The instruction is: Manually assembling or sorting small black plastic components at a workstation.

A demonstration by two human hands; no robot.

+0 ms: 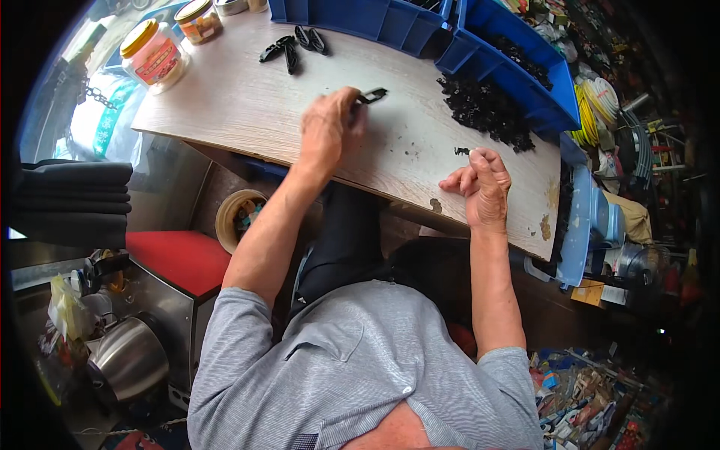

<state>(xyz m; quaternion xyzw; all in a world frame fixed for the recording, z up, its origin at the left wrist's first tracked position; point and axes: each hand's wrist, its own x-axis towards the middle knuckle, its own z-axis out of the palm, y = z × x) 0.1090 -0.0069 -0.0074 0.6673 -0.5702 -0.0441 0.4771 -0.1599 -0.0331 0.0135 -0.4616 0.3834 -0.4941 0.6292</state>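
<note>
At the far left corner of the bench [225, 97] stood a yellow-lidded jar [155, 60], with a second jar [200, 22] just beyond it, toward the far edge. Right of the jars lay a loose cluster of black clips [319, 42], their long axes fanned out in different directions. The left hand [327, 124] was over the middle of the bench, nearer the near edge than the cluster was, its fingers closed on one black piece [373, 96]. That piece stuck out of the grip with its visible end pointing right and slanting toward the far edge, its long axis on that same line; its other end was hidden by the blurred fingers. Beyond it, a blue bin [337, 21] stood along the far edge. Well apart from the left hand, the right hand [486, 187] was above the near edge, toward the near right corner, thumb and fingertip pinched on a small black part [461, 151], which pointed left with its long axis roughly level. Near it, toward the right edge, a heap of black parts [487, 112] lay against a second blue bin [487, 69]
</note>
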